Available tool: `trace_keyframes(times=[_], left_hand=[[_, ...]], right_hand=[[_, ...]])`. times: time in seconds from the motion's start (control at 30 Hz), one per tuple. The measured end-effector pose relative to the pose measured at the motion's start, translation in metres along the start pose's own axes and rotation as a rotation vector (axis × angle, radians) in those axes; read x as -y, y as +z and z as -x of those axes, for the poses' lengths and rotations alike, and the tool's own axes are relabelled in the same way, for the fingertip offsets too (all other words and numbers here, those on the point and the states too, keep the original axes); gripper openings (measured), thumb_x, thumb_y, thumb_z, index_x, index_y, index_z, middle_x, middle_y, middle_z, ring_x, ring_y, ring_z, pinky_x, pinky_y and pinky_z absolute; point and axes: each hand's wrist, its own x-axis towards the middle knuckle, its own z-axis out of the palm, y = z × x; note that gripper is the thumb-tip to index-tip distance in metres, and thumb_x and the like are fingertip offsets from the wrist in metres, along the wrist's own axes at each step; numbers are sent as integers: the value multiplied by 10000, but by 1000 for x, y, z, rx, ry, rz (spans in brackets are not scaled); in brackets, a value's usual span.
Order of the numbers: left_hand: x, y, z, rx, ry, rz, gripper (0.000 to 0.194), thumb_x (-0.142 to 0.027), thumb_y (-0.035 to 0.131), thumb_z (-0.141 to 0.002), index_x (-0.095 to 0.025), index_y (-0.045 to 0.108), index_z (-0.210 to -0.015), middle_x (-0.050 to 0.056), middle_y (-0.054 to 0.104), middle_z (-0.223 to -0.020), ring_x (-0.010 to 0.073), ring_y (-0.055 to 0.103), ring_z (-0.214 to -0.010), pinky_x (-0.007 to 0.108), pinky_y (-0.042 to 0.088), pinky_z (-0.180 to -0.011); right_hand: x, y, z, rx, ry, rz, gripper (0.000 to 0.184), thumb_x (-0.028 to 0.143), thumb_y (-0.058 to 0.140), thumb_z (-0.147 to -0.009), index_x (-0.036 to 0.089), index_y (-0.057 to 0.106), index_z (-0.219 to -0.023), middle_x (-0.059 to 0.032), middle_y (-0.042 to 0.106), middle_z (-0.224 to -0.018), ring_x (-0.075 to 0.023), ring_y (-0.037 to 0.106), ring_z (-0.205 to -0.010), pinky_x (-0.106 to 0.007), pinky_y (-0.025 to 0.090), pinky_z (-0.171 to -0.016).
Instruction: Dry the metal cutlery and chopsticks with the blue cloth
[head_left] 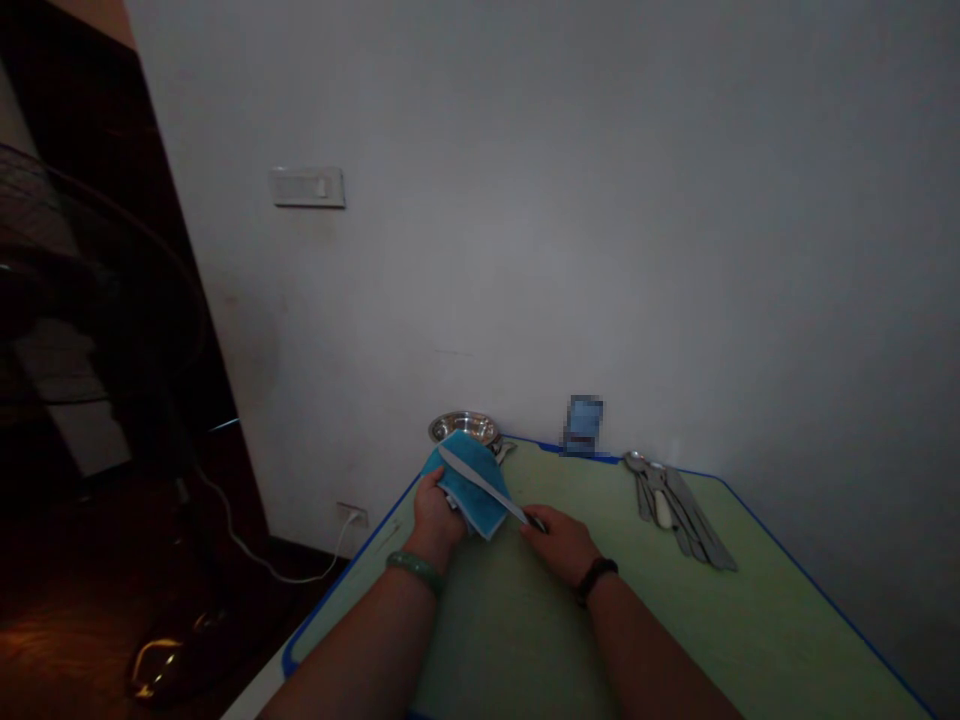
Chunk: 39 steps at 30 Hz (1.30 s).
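Observation:
A blue cloth (489,512) is held in my left hand (437,510), its fingers mostly hidden under the fabric. My right hand (562,540) is closed around the dark handle of a table knife (480,481). The knife's pale blade lies across the top of the cloth, pointing up and to the left. Just behind the cloth stands a shiny metal bowl (463,424). Beside the bowl, partly covered by the cloth, is the end of a piece of metal cutlery (507,452).
Several spoons and knives (679,510) lie in a group on the right of the green table (517,640). A blurred upright device (583,425) stands at the back edge by the wall. A fan (112,290) and a white cable (262,568) are at the left.

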Motion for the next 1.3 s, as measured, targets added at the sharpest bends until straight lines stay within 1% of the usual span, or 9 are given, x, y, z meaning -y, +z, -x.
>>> trace_keyframes(times=[0.1,0.3,0.4,0.5,0.7,0.9,1.03,1.2,1.3], left_hand=[[0,1,1,-25,27,-65,334,-295,420,-748,-92,618,-923,90,668,-616,259,650,-615,475,478,-773],[0,4,5,-32,43,-101,339,-293,405,-755,-93,620,-924,86,665,-595,252,647,-586,464,485,-766],[0,5,5,-58,63,-92,338,-283,405,-758,-92,617,-939,81,667,-597,252,651,-603,460,490,-762],[0,5,5,-51,83,-81,334,-275,398,-765,-97,619,-941,75,669,-597,243,655,-613,441,493,-769],[0,6,8,-51,64,-112,344,-286,378,-774,-91,625,-913,75,653,-559,242,652,-592,447,492,-766],[0,5,8,-25,37,-65,353,-290,398,-755,-87,630,-927,87,665,-592,250,655,-620,441,498,-750],[0,2,4,-42,30,-43,348,-287,417,-744,-85,630,-930,80,661,-577,251,655,-623,442,498,-745],[1,-2,0,-26,46,-49,318,-278,413,-750,-91,630,-886,73,658,-570,234,651,-592,423,508,-721],[1,-3,0,1,16,-13,306,-275,421,-747,-99,627,-890,53,649,-555,219,648,-582,406,511,-718]], right_hand=[[-1,1,0,2,-4,-9,354,397,483,-760,303,596,-1082,15,649,-1042,-177,569,-982,-287,379,-882],[0,0,0,21,-10,-20,369,359,523,-728,315,589,-1088,25,654,-1029,-168,583,-953,-278,395,-854],[-1,0,0,10,-8,-11,361,351,518,-729,311,595,-1079,23,652,-1034,-171,577,-967,-281,390,-858],[-1,0,0,10,2,-10,353,353,519,-729,316,600,-1070,26,658,-1015,-169,579,-962,-280,388,-856],[2,-2,1,16,3,4,336,353,519,-728,312,610,-1049,27,669,-983,-168,588,-937,-277,390,-844],[1,-3,1,-1,20,21,344,367,520,-728,316,608,-1056,25,662,-1010,-179,581,-960,-294,380,-864],[-3,-1,0,-7,10,24,349,378,509,-737,308,604,-1066,22,657,-1023,-177,575,-972,-286,382,-863],[-3,-2,0,-2,28,31,337,389,510,-736,313,611,-1048,20,662,-1005,-179,579,-957,-294,385,-858],[-2,-2,0,1,30,20,333,385,505,-739,309,610,-1046,18,658,-1013,-175,578,-959,-286,388,-843]])
